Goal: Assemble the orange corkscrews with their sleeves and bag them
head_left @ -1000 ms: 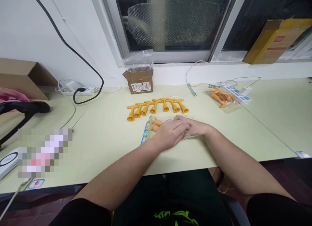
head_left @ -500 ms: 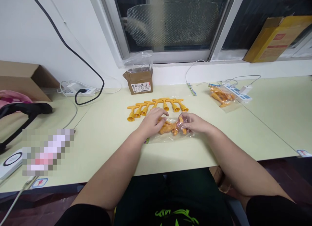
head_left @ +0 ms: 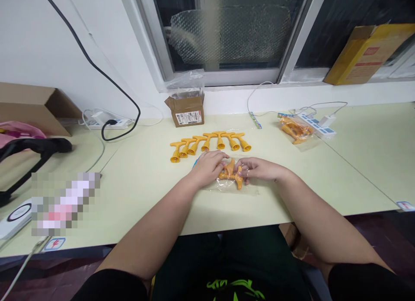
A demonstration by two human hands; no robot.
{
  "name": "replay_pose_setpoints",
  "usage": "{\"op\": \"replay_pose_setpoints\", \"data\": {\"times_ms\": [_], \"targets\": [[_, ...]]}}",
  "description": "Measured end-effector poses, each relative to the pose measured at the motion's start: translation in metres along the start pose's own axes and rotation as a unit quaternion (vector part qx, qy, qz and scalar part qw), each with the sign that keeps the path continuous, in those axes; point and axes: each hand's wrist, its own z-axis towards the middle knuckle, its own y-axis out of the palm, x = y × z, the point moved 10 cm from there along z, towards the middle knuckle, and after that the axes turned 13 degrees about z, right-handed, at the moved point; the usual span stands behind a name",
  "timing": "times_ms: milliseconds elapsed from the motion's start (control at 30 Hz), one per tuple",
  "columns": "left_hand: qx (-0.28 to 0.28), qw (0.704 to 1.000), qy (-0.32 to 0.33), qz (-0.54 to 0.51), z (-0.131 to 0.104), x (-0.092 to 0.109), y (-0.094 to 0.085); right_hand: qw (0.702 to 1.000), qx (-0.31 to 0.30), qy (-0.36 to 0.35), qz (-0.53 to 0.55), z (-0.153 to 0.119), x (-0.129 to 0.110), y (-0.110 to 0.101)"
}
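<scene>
A clear plastic bag (head_left: 223, 187) lies on the table in front of me, with yellow T-shaped plastic pieces (head_left: 239, 177) inside. My left hand (head_left: 210, 168) rests over the bag's left part, fingers bent around it and the pieces under them. At the bag's right end, the curled fingers of my right hand (head_left: 256, 168) grip the film beside one piece's crossbar; its fingertips are partly hidden. Just beyond the hands, several loose yellow T-shaped pieces (head_left: 220, 141) stand in a curved row, their hollow flared ends toward me.
Another bag of yellow pieces (head_left: 296, 130) lies at the right by a white power strip (head_left: 319, 123). An opened cardboard box (head_left: 188, 110) stands against the wall. A black cable (head_left: 119, 87) hangs at the left, above a pixelated object (head_left: 66, 203) and a black frame (head_left: 39, 149).
The pieces inside the bag have shifted and turned, with one crossbar now pointing toward me. My left hand has moved slightly right and nearer; the right fingers have changed their hold.
</scene>
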Motion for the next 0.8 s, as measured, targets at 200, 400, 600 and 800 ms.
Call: {"op": "replay_pose_setpoints", "data": {"times_ms": [200, 400, 600, 800], "targets": [[-0.018, 0.998, -0.040, 0.044, -0.002, -0.001, 0.006, 0.987, 0.147, 0.005, 0.067, -0.003, 0.002, -0.035], [-0.004, 0.997, -0.045, 0.067, 0.000, 0.005, 0.008, 0.997, -0.027, 0.041, 0.054, -0.002, 0.013, -0.001], [0.018, 0.996, -0.079, 0.032, 0.005, 0.005, 0.004, 0.992, -0.090, 0.031, -0.088, -0.003, 0.011, 0.014], [0.081, 0.991, -0.102, -0.032, 0.002, -0.001, -0.015, 0.970, -0.002, -0.045, -0.240, -0.008, -0.009, -0.005]]}}
